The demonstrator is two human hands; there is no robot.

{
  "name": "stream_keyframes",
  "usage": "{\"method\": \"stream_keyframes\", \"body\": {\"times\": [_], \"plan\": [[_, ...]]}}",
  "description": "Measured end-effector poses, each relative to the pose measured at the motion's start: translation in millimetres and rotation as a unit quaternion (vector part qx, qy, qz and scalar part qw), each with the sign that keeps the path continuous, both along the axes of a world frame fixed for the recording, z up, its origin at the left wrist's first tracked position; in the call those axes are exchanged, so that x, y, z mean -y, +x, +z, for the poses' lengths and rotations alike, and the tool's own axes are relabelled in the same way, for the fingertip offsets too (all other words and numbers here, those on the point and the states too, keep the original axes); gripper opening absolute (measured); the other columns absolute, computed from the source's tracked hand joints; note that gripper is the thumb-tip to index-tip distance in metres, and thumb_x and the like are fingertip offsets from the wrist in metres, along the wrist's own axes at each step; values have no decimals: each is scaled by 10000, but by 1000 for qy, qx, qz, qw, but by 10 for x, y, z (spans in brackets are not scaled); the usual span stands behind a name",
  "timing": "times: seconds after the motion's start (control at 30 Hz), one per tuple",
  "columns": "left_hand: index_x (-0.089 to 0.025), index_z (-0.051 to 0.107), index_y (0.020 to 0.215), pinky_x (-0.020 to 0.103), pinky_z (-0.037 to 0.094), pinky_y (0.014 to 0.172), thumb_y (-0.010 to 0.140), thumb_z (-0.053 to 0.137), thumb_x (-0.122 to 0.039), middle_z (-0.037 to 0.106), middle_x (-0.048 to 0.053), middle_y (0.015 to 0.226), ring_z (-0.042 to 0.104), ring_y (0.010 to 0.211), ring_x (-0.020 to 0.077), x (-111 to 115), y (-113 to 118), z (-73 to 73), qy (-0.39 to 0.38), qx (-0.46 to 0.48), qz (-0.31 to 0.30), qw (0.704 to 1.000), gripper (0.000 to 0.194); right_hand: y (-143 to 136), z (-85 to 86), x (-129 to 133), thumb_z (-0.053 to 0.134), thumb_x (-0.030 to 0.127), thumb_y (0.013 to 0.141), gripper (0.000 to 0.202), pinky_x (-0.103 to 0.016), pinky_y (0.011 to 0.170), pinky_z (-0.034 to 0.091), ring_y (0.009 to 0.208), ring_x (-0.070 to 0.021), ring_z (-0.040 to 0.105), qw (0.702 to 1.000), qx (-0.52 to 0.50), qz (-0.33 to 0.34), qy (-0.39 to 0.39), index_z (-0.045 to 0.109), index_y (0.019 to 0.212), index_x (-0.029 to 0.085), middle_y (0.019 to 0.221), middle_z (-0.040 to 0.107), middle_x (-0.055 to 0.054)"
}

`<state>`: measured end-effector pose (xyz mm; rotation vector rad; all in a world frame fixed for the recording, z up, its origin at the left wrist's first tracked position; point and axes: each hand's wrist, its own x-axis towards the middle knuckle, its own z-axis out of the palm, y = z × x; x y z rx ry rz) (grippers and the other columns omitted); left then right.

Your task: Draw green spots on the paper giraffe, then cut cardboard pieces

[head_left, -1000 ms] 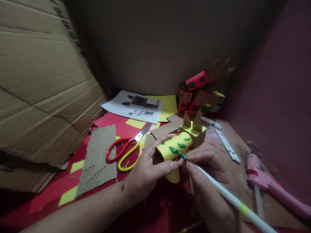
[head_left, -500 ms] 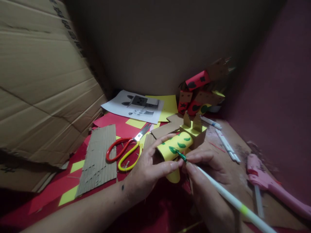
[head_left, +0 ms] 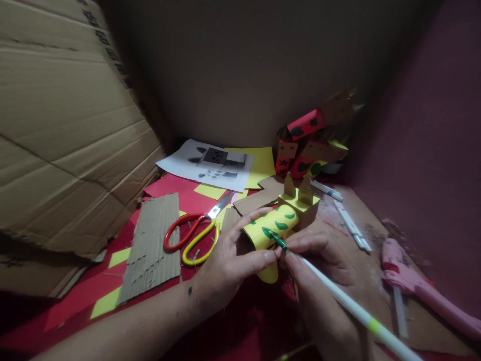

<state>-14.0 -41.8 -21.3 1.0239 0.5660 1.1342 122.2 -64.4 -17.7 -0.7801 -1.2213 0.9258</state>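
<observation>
Head view: right hand (head_left: 323,281) (pinching) green marker (head_left: 338,296) touches yellow roll (head_left: 268,230).

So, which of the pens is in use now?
The white pen with the green tip, held in the right hand against the yellow roll; the others lie on the table.

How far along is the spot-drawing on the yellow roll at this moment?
Done: several green spots already sit on the yellow roll. In hand: the left hand steadies the roll while the right hand presses the green marker tip onto a spot near the roll's front edge. Left: the lower yellow part shows no spots; the far side is hidden.
</observation>
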Motion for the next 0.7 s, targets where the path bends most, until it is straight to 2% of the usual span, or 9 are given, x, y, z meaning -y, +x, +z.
{"method": "stream_keyframes", "body": {"times": [0.13, 0.27, 0.5, 0.7], "plan": [[-289, 418, 1375, 369, 421, 949, 740, 724, -172, 636, 49, 1171, 582, 1031, 218, 2, -4, 0, -4, 2, -4, 1000, 715, -17, 10, -9, 632, 133, 792, 110, -173, 562, 481, 648, -93, 564, 999, -3, -20, 25, 636, 790, 243, 746, 568, 26], [-315, 357, 1408, 395, 391, 1002, 745, 721, -146, 626, 54, 1204, 576, 1083, 225, 5, 3, 1, -12, 16, -7, 1000, 775, 6, 4, -15, 624, 132, 801, 118, -197, 563, 494, 672, -111, 589, 1000, -3, -11, 16, 634, 823, 248, 783, 596, 16], [-309, 316, 1429, 403, 406, 997, 757, 699, -123, 628, 70, 1212, 605, 1053, 225, 9, 14, 7, -14, 33, -19, 999, 795, -23, 74, -3, 645, 147, 769, 89, -180, 549, 470, 643, -98, 575, 999, -19, -41, 4, 636, 768, 235, 739, 590, 25], [-295, 367, 1411, 422, 395, 1004, 731, 727, -167, 609, 75, 1247, 563, 1121, 269, 4, -6, 13, -3, -3, 1, 1000, 780, 30, -17, -4, 619, 151, 824, 114, -204, 601, 496, 692, -113, 581, 1000, -3, 16, -2, 631, 840, 264, 794, 575, 17]]}}
